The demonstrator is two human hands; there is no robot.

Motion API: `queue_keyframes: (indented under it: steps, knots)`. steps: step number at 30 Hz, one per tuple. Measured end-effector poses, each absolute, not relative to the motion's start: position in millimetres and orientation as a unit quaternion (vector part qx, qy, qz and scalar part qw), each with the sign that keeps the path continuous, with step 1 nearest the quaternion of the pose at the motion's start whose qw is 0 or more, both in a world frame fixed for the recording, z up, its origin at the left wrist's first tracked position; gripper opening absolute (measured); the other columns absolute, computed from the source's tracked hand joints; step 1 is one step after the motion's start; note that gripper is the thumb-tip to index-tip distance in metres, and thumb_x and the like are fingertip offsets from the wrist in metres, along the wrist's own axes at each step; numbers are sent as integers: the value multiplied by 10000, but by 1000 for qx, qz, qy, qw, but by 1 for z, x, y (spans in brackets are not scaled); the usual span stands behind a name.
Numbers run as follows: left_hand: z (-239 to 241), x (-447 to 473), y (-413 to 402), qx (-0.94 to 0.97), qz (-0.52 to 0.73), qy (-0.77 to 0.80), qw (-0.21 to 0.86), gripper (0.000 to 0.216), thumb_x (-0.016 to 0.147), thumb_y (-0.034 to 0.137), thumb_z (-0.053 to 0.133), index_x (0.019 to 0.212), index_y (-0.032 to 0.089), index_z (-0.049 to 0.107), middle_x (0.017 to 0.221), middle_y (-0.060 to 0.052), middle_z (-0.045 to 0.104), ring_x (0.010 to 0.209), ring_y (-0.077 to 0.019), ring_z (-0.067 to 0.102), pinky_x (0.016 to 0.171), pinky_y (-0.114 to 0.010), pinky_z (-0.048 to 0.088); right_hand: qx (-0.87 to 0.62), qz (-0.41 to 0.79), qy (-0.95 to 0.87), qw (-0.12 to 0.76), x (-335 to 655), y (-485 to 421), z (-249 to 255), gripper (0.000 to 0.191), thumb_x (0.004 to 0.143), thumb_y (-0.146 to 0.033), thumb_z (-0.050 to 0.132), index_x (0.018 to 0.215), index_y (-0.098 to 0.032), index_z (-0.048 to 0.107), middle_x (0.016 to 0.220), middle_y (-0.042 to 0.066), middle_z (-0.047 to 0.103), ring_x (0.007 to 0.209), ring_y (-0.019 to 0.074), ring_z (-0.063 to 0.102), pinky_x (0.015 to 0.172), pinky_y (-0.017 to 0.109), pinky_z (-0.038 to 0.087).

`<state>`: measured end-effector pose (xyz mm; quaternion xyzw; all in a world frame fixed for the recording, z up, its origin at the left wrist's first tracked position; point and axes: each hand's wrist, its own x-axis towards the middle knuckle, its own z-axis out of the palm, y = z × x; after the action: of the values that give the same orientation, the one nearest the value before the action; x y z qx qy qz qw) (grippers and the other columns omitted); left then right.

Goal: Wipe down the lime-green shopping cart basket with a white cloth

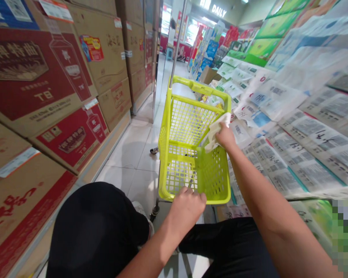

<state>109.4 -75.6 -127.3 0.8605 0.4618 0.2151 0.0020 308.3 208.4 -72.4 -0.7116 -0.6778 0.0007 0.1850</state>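
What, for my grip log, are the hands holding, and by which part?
The left hand grips the basket by its near rim; the right hand holds a white cloth by its right side.

The cart (224,170) stands on the floor (124,154) between stacked cartons (31,65) on the left and piled packs (274,98) on the right, the left hand (188,204) at its near rim, the right hand (226,136) with a cloth (213,137) at its right side, and 1 stool (169,53) far beyond.

Cartons (104,73) left, white packs (281,96) right, probably 1 stool (169,53) far off
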Motion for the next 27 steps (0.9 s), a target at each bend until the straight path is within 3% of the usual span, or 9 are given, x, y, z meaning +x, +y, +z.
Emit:
queue_keyframes:
  steps: [7,15,21,27]
  knots:
    - [-117,99,-69,837,183,515,34,69,854,174,649,787,161,662,676,-65,699,652,-227,686,714,-358,488,-654,59,-731,185,291,137,-98,500,851,-317,567,1333,-187,593,1154,150,675,1071,307,632,997,455,490]
    - [-109,96,-71,837,155,523,41,113,903,235,625,845,149,671,724,-82,715,730,-242,713,752,-356,493,-573,97,-783,223,292,15,-119,379,852,-267,507,1213,-212,611,1172,119,643,1145,281,599,1032,443,473]
    - [-119,103,-77,852,169,495,-13,45,877,167,643,843,139,652,682,-72,681,687,-225,697,695,-332,488,-615,55,-775,134,293,71,-105,608,848,-211,515,1456,-206,525,1267,157,634,1152,300,620,1039,438,471]
    - [-129,91,-79,863,179,471,-9,71,881,187,642,816,158,640,670,-53,668,654,-221,671,680,-338,485,-666,41,-724,173,267,172,-86,631,846,-184,495,1476,-174,510,1411,174,561,1263,321,560,1094,486,440]
